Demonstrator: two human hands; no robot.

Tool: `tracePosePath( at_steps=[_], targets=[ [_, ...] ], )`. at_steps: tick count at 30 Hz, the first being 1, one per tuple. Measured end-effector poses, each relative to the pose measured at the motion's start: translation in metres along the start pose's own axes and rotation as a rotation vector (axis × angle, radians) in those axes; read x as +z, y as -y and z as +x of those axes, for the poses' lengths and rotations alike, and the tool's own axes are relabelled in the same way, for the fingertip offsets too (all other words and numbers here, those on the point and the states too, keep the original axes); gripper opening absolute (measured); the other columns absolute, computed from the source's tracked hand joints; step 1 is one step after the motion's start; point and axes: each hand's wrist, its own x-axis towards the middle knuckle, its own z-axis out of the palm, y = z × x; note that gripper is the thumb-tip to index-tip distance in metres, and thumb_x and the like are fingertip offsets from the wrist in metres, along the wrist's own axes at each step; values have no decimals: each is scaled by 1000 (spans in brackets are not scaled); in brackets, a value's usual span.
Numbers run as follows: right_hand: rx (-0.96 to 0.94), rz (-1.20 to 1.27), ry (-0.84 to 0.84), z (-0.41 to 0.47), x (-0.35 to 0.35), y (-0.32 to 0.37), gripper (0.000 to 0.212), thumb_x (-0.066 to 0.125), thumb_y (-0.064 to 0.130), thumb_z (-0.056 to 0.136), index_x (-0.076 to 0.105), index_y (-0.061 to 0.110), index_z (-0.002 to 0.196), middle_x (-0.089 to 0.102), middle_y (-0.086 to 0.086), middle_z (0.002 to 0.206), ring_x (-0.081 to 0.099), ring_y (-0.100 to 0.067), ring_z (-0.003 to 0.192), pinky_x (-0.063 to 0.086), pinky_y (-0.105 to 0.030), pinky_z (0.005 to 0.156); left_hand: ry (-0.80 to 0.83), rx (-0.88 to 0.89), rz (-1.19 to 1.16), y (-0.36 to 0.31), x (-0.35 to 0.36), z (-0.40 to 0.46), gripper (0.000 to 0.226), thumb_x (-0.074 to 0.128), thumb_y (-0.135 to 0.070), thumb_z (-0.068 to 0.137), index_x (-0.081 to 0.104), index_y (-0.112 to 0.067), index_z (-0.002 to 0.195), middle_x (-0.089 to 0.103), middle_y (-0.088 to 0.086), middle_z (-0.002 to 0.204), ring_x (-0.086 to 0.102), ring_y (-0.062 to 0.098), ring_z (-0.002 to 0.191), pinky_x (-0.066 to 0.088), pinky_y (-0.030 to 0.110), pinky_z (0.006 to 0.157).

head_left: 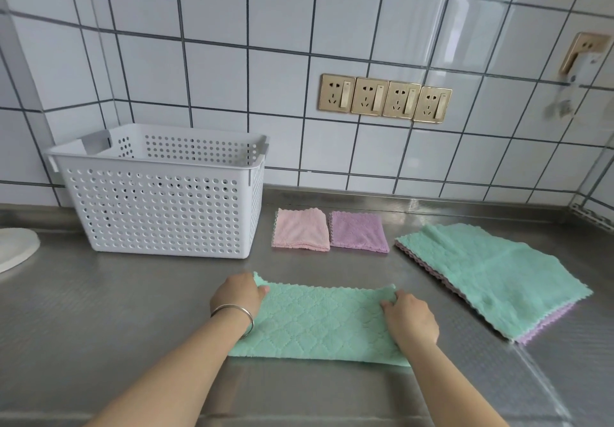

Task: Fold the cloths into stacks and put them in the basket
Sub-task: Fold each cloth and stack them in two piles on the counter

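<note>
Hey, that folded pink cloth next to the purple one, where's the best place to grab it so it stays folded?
Probably grip the pink cloth along its near edge, coming from the front and pinching all the layers together. Its left side faces open counter, while its right side lies close against the purple cloth, so coming from the right is cramped. The zigzag edges show at the left and back, so those would likely splay.

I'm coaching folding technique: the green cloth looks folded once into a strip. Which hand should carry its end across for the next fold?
Probably the right hand: it pinches the green cloth at its right end, and folding leftward moves toward the basket. The left hand can anchor its end.
</note>
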Motion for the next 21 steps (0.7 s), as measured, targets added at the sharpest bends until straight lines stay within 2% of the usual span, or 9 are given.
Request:
tracePosePath(
  at_steps=[3,5,7,10,12,14,16,19,21],
  targets=[
    [-25,20,-47,-6,-5,-3,32,50,36,92,43,11,111,58,-11,117,58,-34,104,43,-34,74,-202,107,79,-4,-5,-13,54,56,-51,84,43,-16,123,51,5,126,54,26,114,48,35,79],
    [-19,39,-48,-7,-7,-7,41,50,37,91,40,9,119,51,-12,125,55,-34,111,43,-36,79,-299,304,104,-12,-3,-24,58,52,-54,83,43,-21,130,41,3,137,42,25,126,43,39,93],
    [-1,64,-5,-11,-9,-10,50,53,35,89,37,5,126,47,-13,131,51,-33,116,43,-36,86,-141,509,158,-28,5,-37,60,36,-59,86,35,-29,139,24,-2,153,20,21,142,22,47,112],
    [44,101,107,-13,-10,-13,58,60,31,84,36,2,127,51,-15,127,53,-32,113,44,-33,84,194,664,304,-48,21,-56,68,25,-65,88,11,-35,147,-2,-12,159,-12,18,147,-11,55,115],
    [89,109,183,-14,-13,-16,51,62,33,80,45,3,117,58,-12,107,59,-28,94,46,-29,69,261,689,345,-50,32,-61,72,23,-69,87,2,-36,148,-10,-12,158,-18,20,145,-15,57,114],
    [83,75,219,-17,-19,-20,27,62,34,77,53,9,83,52,-2,73,50,-19,62,34,-25,50,280,666,357,-50,37,-61,74,23,-71,85,-2,-38,147,-13,-13,157,-19,21,145,-14,59,113],
    [83,62,231,-18,-23,-23,32,61,31,75,40,14,59,38,2,57,36,-15,50,24,-23,46,274,643,369,-51,37,-61,75,22,-74,83,-3,-42,146,-14,-11,157,-19,24,145,-14,61,112],
    [37,63,178,-26,-24,-19,24,56,19,73,39,15,57,40,2,57,37,-17,52,24,-23,47,287,627,380,-52,39,-61,75,22,-76,80,-2,-46,144,-15,-8,158,-20,27,144,-15,61,111],
    [-29,48,92,-37,-22,-12,2,52,16,76,53,16,78,57,-2,78,51,-22,68,34,-25,54,334,599,363,-54,34,-60,72,21,-75,82,0,-46,144,-14,-8,158,-19,26,145,-15,60,111]
  ],
)
